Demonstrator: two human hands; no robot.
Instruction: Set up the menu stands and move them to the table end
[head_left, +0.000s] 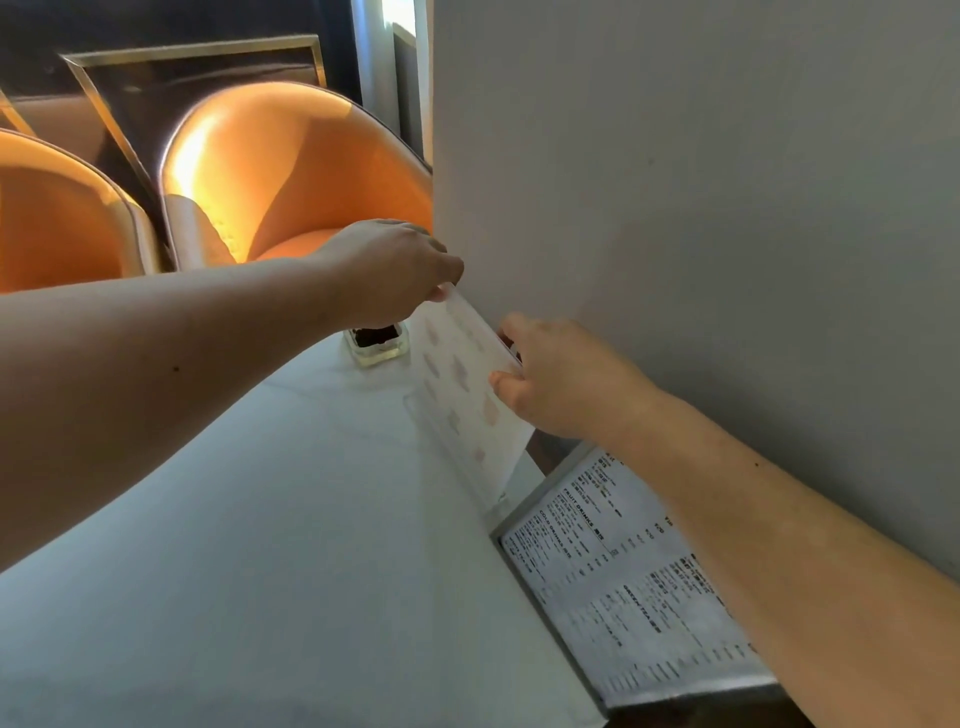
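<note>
- A white table (260, 545) runs away from the camera, its right edge lying along a plain grey wall (701, 208).
- A clear acrylic menu stand (462, 395) with a pale printed sheet sits on the table near its far end, close to the wall and tilted; its transparent base lip rests on the tabletop.
- The left hand (389, 270) reaches across from the left, and its fingers pinch the far top corner of the stand.
- The right hand (550, 379) comes in along the wall, fingers closed around the stand's upper edge; thumb and fingertips touch the sheet's rim.
- Both forearms are bare and stretch out from the bottom corners of the view.
- A second menu stand (623, 582), with a grey frame and dense black text on a white sheet, is nearer the camera at the table's right edge beside the wall, partly under the right forearm; whether it stands or leans cannot be told.
- A small square glass holder (376, 345) with dark contents sits on the table just left of the clear stand, partly hidden under the left hand.
- Beyond the far end of the table stand two orange bucket chairs (291, 171), side by side, with a dark framed panel (197, 67) behind them.
</note>
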